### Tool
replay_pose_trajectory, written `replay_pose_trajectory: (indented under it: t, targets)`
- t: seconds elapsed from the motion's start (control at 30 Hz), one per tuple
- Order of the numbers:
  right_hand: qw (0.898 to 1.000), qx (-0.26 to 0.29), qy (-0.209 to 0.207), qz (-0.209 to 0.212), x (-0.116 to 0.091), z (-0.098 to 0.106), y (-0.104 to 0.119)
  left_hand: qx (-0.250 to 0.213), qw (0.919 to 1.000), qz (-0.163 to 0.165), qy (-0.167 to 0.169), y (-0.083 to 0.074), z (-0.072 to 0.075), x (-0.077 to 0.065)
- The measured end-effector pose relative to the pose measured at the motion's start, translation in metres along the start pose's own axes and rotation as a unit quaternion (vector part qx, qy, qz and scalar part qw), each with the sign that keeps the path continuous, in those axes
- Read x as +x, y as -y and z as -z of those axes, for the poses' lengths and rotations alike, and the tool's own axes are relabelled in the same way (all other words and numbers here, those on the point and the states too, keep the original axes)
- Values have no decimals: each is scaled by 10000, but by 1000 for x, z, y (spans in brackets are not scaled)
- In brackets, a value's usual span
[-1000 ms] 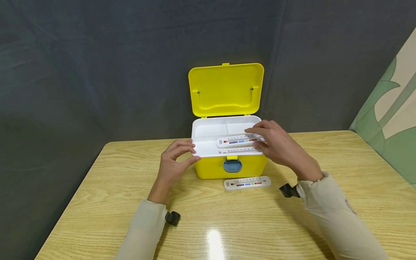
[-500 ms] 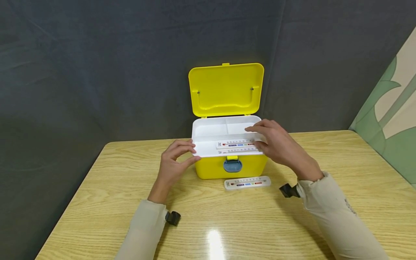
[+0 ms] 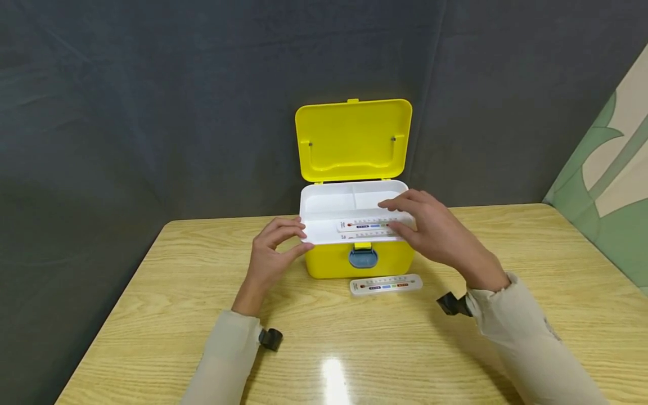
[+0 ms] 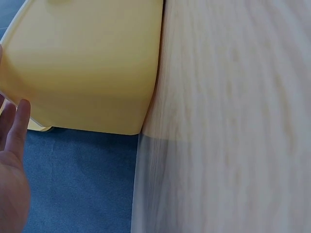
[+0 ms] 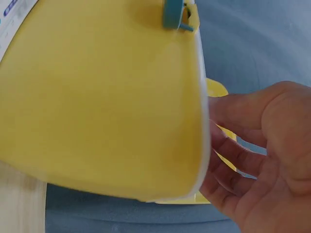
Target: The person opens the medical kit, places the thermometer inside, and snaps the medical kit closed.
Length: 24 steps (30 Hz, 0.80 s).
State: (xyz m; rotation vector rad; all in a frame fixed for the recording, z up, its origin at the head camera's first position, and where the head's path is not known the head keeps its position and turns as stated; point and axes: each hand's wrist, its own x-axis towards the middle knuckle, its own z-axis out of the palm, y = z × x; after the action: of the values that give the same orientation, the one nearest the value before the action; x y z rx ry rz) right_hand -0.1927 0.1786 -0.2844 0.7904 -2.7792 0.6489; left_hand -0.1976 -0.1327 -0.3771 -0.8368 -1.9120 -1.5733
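Note:
A yellow storage box (image 3: 324,264) stands with its lid (image 3: 354,135) raised and a white divided tray (image 3: 320,228) in its top. Two flat white thermometers lie in the tray's front compartment: the rear thermometer (image 3: 361,225) and the front thermometer (image 3: 360,235), partly hidden by the compartment's front edge. My left hand (image 3: 273,250) holds the box's left front corner, thumb on the front and fingers along the side rim. Over the tray's right end is my right hand (image 3: 432,228), fingers spread, its thumb overlapping the rear thermometer's right end in the head view.
Another thermometer (image 3: 386,285) lies on the wooden table (image 3: 202,281), just before the box. A grey-blue latch (image 3: 363,258) hangs on the box front. Behind the table is a dark cloth (image 3: 202,112); a patterned panel (image 3: 612,185) stands at the right.
The rear thermometer, tilted in my right hand a second ago, now lies down in the tray. My right thumb has shifted slightly left over it. My left hand has stayed at the corner.

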Motion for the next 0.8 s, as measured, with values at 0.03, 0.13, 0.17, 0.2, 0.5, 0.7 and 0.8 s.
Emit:
replay_pose_trajectory:
  t: [0.03,0.13,0.17,0.2,0.5,0.7,0.8]
  targets:
    - [10000,20,-23,35,-1,0,2,3,10000,22,-1,0,0,0]
    - [9997,30,-99,227,-3,-3,6,-14,10000,33,-9,0,0,0]
    - [9994,3,-128,324,-5,-4,7,-16,10000,37,-5,0,0,0]
    - [9990,-25,-157,425,-6,-6,8,-20,10000,53,-3,0,-1,0]
    - [9958,-228,-436,768,-26,-16,11,56,9999,146,-5,-1,0,0]
    - [9916,-234,-787,999,-37,-19,13,50,9999,135,-33,1,0,-1]
    - [9881,-265,-852,1256,-45,-24,12,33,9999,123,-13,2,0,-1]
